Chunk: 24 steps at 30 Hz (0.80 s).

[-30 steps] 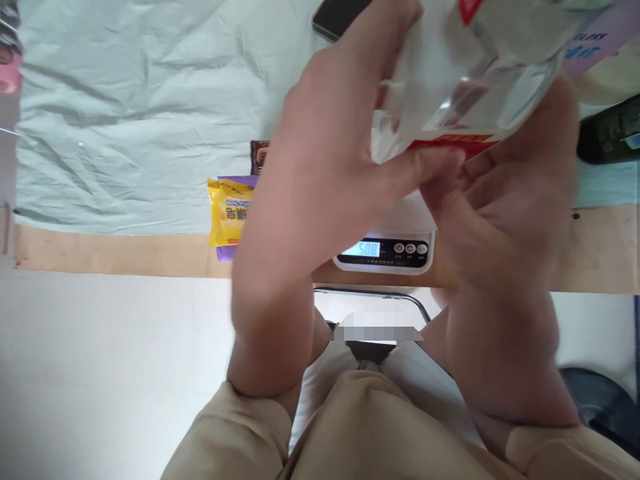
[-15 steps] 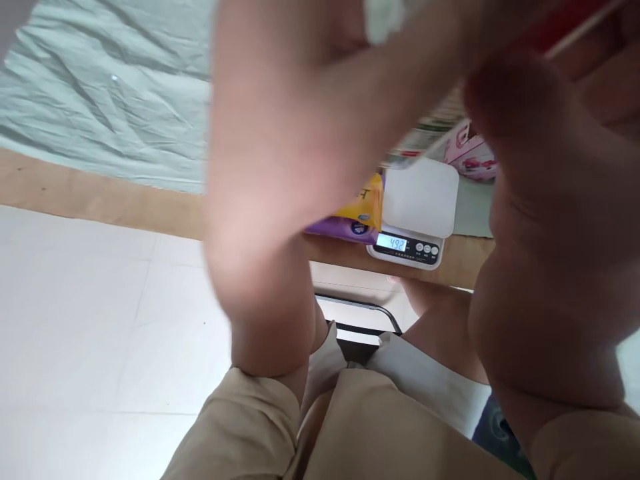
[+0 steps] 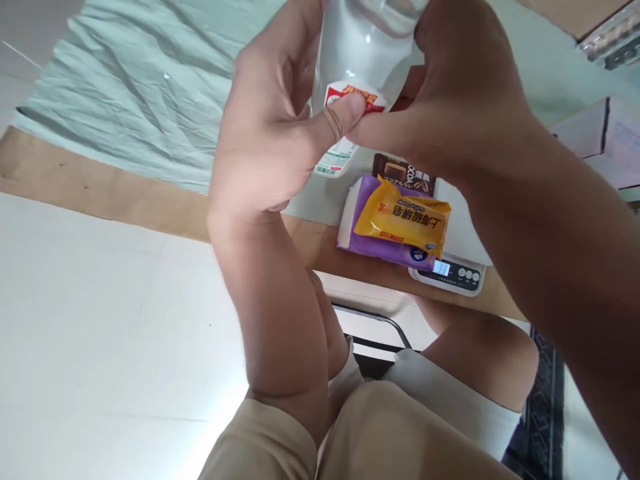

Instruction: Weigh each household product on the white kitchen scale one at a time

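Observation:
A clear bottle (image 3: 363, 50) with a red, white and green label is held between both hands near the top of the head view. My left hand (image 3: 280, 113) wraps its left side, the thumb pressed over the label. From the other side, my right hand (image 3: 460, 93) grips it, fingers partly hidden behind the bottle. Below the hands, a yellow soap packet (image 3: 405, 217) lies on a purple and white pack (image 3: 347, 220). A brown cocoa packet (image 3: 400, 172) sits just behind. Beside them is a white digital scale (image 3: 475, 281), partly covered by my right arm.
A wrinkled pale green cloth (image 3: 150, 87) covers the table, with a brown edge strip (image 3: 100, 190) along the front. At right stands a whitish box (image 3: 583, 137), and a clear ridged item (image 3: 613, 40) is at the upper right corner. My legs are below the table edge.
Both hands have moved away from the camera and together onto the bottle, which now shows clearly. The view has shifted, revealing the soap and cocoa packets. The scale's readout was 492; now it is illegible.

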{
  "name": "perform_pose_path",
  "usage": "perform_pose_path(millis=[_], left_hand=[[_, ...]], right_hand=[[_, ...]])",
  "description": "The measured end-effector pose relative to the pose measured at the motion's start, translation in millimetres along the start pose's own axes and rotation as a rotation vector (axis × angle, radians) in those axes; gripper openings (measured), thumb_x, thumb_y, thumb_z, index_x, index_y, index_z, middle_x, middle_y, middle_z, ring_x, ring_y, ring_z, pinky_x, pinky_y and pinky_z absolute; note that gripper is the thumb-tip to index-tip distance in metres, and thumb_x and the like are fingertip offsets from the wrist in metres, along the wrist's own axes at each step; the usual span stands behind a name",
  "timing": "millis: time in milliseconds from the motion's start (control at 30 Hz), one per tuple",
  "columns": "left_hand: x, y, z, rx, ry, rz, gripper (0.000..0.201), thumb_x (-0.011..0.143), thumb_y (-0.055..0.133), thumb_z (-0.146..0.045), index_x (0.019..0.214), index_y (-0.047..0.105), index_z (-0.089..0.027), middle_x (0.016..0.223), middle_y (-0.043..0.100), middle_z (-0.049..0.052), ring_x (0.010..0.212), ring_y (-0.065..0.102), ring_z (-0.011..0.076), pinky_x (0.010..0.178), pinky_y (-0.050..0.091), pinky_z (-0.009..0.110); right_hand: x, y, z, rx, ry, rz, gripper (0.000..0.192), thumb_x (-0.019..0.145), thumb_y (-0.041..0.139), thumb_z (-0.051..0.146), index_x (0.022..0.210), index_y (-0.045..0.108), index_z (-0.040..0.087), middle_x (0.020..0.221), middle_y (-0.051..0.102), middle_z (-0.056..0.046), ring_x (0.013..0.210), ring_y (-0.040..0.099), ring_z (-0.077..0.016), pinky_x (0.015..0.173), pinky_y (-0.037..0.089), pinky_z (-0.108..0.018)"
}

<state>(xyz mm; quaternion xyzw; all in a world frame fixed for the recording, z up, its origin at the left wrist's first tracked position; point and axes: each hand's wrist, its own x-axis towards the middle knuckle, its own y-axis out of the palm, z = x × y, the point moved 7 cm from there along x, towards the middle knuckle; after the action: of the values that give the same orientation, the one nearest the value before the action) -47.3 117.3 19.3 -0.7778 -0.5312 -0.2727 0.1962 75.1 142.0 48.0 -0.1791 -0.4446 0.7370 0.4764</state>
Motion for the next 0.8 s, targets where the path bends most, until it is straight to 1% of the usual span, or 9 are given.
perform_pose_path(millis=[67,133,233,300,433,500,633,733,800], left_hand=[[-1.9,1.9,13.9,-0.018,-0.118,-0.073,0.040,0.082,0.087,-0.032,0.119,0.074,-0.032,0.119,0.073,-0.003,0.141,0.060,0.0290,0.122,0.052,0.043],[-4.0,3.2,21.9,-0.024,-0.213,-0.155,0.036,0.082,0.082,-0.020,0.116,0.073,-0.028,0.120,0.072,-0.001,0.135,0.063,0.0274,0.117,0.054,0.043],[-3.1,8.1,26.9,-0.003,-0.265,-0.170,0.041,0.079,0.076,-0.012,0.117,0.069,-0.025,0.121,0.072,-0.001,0.129,0.065,0.0233,0.116,0.055,0.041],[-1.5,8.2,31.5,0.024,-0.300,-0.187,0.041,0.078,0.075,-0.012,0.117,0.068,-0.025,0.125,0.071,-0.001,0.131,0.064,0.0229,0.116,0.055,0.041],[2.6,12.0,40.6,0.053,-0.366,-0.156,0.044,0.077,0.078,-0.017,0.118,0.067,-0.029,0.131,0.071,0.000,0.137,0.061,0.0267,0.116,0.056,0.044],[4.1,14.8,42.9,0.052,-0.377,-0.141,0.047,0.077,0.078,-0.018,0.122,0.064,-0.027,0.135,0.070,0.001,0.137,0.060,0.0282,0.119,0.053,0.048],[4.4,19.4,46.1,0.028,-0.399,-0.124,0.052,0.077,0.078,-0.019,0.125,0.059,-0.025,0.140,0.068,0.003,0.138,0.059,0.0301,0.122,0.050,0.054],[4.4,21.9,47.2,0.002,-0.414,-0.119,0.053,0.073,0.080,-0.020,0.122,0.060,-0.028,0.136,0.069,0.002,0.134,0.061,0.0306,0.117,0.053,0.053],[5.2,21.8,47.3,-0.002,-0.420,-0.154,0.049,0.069,0.078,-0.017,0.115,0.065,-0.028,0.128,0.072,0.002,0.126,0.064,0.0302,0.112,0.056,0.051]], right_hand=[[6.8,-1.6,-10.9,-0.019,0.020,-0.019,0.047,0.063,0.072,0.028,0.106,0.057,0.020,0.119,0.067,-0.003,0.099,0.056,-0.0165,0.096,0.049,-0.036],[10.0,-1.1,-18.7,0.001,0.021,-0.012,0.048,0.060,0.072,0.032,0.104,0.059,0.019,0.116,0.068,-0.002,0.095,0.056,-0.0153,0.096,0.050,-0.034],[10.3,0.3,-27.8,0.047,0.025,-0.016,0.041,0.060,0.071,0.033,0.097,0.060,0.019,0.117,0.069,-0.001,0.089,0.054,-0.0135,0.097,0.051,-0.034],[9.4,1.6,-33.3,0.076,0.032,-0.016,0.036,0.060,0.071,0.033,0.091,0.060,0.020,0.116,0.070,0.000,0.086,0.053,-0.0125,0.100,0.052,-0.034],[8.5,0.8,-42.9,0.094,0.035,-0.027,0.033,0.059,0.072,0.037,0.087,0.064,0.021,0.095,0.067,0.000,0.083,0.054,-0.0139,0.099,0.054,-0.037],[8.5,-0.1,-46.5,0.081,0.040,-0.012,0.032,0.060,0.071,0.037,0.088,0.065,0.023,0.088,0.063,0.000,0.083,0.056,-0.0152,0.099,0.054,-0.040],[6.2,-2.0,-48.6,0.026,0.041,0.038,0.024,0.060,0.070,0.034,0.079,0.060,0.023,0.075,0.057,0.000,0.085,0.058,-0.0180,0.098,0.052,-0.042],[2.7,-3.8,-48.4,0.020,0.018,0.037,0.025,0.062,0.072,0.032,0.080,0.059,0.022,0.076,0.057,-0.001,0.089,0.061,-0.0193,0.095,0.052,-0.039],[0.8,-3.7,-49.3,0.019,0.005,0.034,0.026,0.062,0.073,0.032,0.081,0.058,0.022,0.078,0.059,-0.001,0.092,0.062,-0.0203,0.096,0.052,-0.040]])
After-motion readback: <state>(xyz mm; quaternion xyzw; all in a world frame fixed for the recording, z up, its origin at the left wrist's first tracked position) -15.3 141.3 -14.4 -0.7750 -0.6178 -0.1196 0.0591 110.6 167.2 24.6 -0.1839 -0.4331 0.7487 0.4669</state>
